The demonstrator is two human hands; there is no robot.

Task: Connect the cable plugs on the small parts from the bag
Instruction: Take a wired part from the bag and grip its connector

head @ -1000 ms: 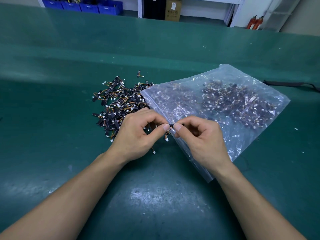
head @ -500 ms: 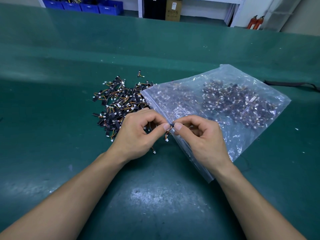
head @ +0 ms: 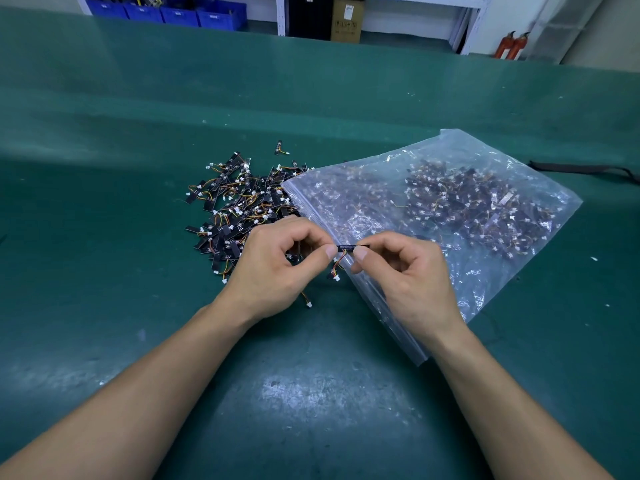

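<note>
A small black strip part [head: 347,247] with orange and yellow wires and a white plug [head: 336,277] hanging below is pinched between both hands. My left hand [head: 273,271] pinches its left end with thumb and forefinger. My right hand [head: 405,271] pinches its right end the same way. A clear plastic bag [head: 540,188] full of the same parts lies to the right, partly under my right hand. A loose pile of parts [head: 239,206] lies on the green table left of the bag's mouth. Another white plug [head: 309,305] shows below my left hand.
The green table mat [head: 138,271] spreads all round. A black strap [head: 585,169] lies at the far right edge. Blue bins [head: 180,12], a cardboard box [head: 346,22] and red extinguishers [head: 512,46] stand beyond the table's far edge.
Both hands have stayed in place. The right thumb and forefinger have drawn slightly away from the left, so more of the black strip shows between them.
</note>
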